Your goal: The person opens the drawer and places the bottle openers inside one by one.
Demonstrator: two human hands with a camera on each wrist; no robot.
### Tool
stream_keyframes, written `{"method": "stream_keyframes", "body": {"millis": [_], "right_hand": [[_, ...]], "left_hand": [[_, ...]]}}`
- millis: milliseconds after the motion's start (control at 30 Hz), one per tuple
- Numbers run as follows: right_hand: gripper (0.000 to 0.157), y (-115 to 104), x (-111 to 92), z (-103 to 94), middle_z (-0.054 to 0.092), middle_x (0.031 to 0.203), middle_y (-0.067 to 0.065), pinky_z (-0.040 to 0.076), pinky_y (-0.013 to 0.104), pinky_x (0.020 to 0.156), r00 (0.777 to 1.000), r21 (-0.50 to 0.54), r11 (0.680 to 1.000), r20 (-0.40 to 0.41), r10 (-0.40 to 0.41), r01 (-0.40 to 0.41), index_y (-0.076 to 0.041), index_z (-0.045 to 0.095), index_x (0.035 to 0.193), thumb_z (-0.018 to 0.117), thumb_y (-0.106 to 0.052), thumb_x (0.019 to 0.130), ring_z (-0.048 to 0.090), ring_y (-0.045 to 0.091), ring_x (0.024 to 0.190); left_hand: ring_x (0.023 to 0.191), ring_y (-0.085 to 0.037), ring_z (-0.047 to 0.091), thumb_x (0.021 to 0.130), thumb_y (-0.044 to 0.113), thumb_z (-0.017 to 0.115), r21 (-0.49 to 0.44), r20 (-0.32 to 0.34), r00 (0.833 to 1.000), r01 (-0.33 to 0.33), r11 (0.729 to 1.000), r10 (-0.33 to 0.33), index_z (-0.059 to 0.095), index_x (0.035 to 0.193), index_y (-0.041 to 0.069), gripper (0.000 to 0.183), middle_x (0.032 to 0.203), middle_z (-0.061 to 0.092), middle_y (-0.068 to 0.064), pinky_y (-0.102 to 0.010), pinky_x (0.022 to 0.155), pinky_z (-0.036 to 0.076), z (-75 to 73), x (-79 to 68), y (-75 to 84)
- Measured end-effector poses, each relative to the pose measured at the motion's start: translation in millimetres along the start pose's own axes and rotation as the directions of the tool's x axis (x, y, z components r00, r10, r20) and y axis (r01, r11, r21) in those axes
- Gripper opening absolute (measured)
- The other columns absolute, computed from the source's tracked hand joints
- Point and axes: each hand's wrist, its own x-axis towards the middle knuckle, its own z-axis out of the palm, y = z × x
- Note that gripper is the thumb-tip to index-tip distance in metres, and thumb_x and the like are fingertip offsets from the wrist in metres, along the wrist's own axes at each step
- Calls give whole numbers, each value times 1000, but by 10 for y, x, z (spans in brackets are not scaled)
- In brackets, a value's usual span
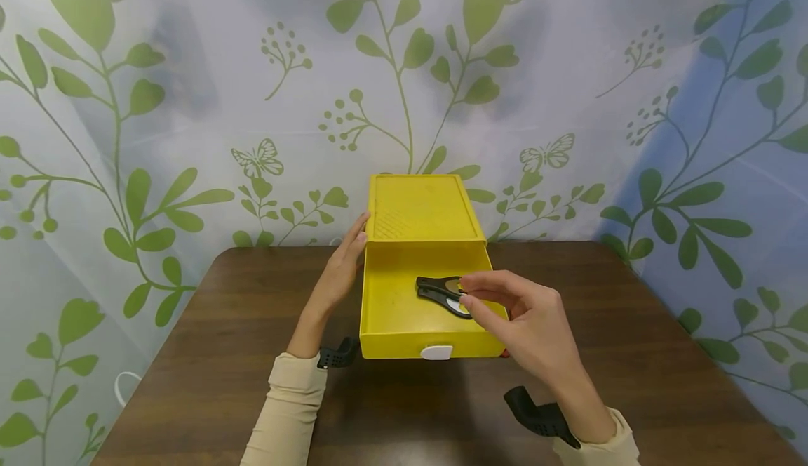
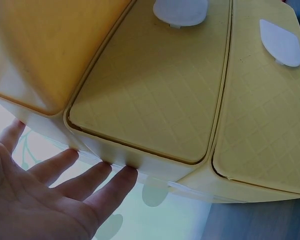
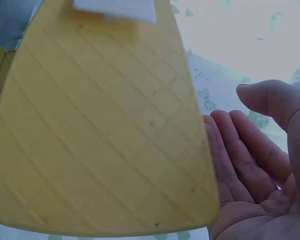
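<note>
A yellow drawer unit [image 1: 419, 206] stands on the table, its top drawer [image 1: 394, 315] pulled out toward me. Inside that drawer lie two slim black pieces with rounded pale ends [image 1: 442, 296], side by side. My right hand [image 1: 533, 318] hangs over the drawer's right side, fingertips and thumb tip right at the pale ends. In the right wrist view the thumb and fingers stand apart, with nothing seen between them. My left hand [image 1: 337, 276] reaches along the unit's left side; in the left wrist view its fingertips [image 2: 124, 175] touch the side wall, fingers extended.
The open drawer's front carries a white pull tab [image 1: 437, 352]. Lower drawers with white tabs [image 2: 180, 11] are closed. A small red bit [image 1: 505, 354] shows below the drawer's right corner. Behind the brown table [image 1: 265, 290] hangs a leaf-patterned curtain [image 1: 240, 122].
</note>
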Motion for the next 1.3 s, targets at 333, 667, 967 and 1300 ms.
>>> {"method": "stream_keyframes", "body": {"millis": [333,667,967,1300], "right_hand": [[27,-60,-158,-14,79,100,4,61,23,73,998,59,998,51,-29,26,-12,80,107,81,4,85,75,13,87],[28,-51,-295,-19,79,94,0,51,20,48,993,20,998,97,-61,59,-15,81,103,84,3,82,68,5,67],[24,-35,-378,3,79,93,-2,60,20,69,981,13,995,169,-99,99,-14,81,103,83,1,84,75,6,80],[19,-4,-399,48,79,90,-7,59,17,68,978,-85,993,199,-63,82,-17,82,98,85,-4,84,73,0,79]], "left_hand": [[157,-26,23,113,47,32,13,-1,1000,9,1000,-9,19,165,36,55,172,15,6,-62,120,30,8,8,-18],[157,-25,22,113,47,32,15,-1,1000,10,1000,-10,18,166,35,56,172,14,6,-62,120,30,10,7,-11],[157,-26,22,113,47,32,8,-3,1000,9,1000,-9,18,166,35,56,173,14,5,-63,120,30,12,5,0],[157,-24,22,113,47,32,11,-2,1000,2,1000,-2,19,165,38,55,172,14,8,-62,121,29,9,6,-4]]}}
